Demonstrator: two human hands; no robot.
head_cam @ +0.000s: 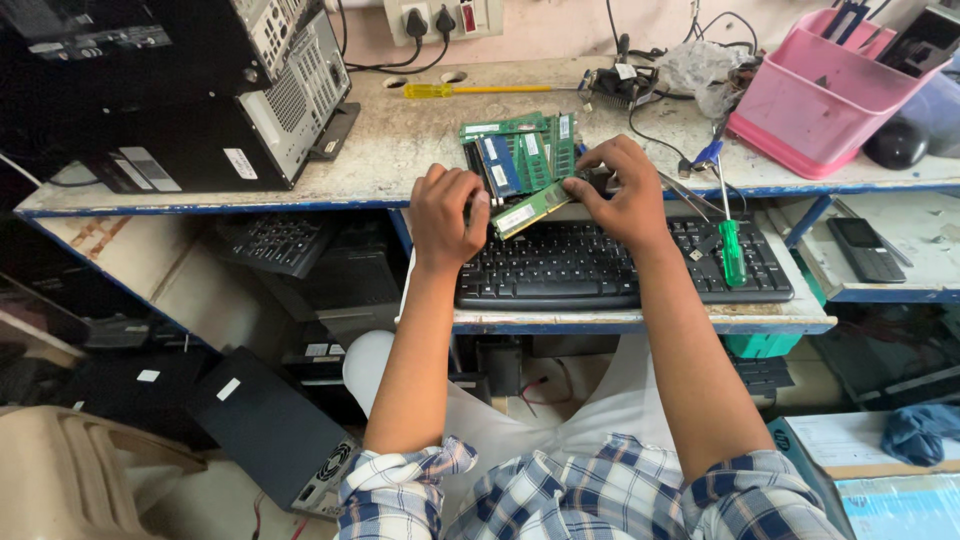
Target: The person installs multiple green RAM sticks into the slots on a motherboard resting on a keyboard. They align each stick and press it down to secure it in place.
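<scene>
Checked sleeves (560,495) sit closest to me, both forearms reaching toward 12 o'clock over the black keyboard (600,265). I see my left hand (447,215) curled, fingers together, pinching 1 end of a green memory stick (532,209); my right hand (622,192) clamps the other end. It sits just above the keyboard's far edge, long axis running from about 8 o'clock to 2 o'clock, nearly flat. I judge it light, thin and stiff, fragile at its contacts, best held by the short ends. More memory sticks (520,155) lie at 12 o'clock, a green screwdriver (732,245) at 3 o'clock.
</scene>
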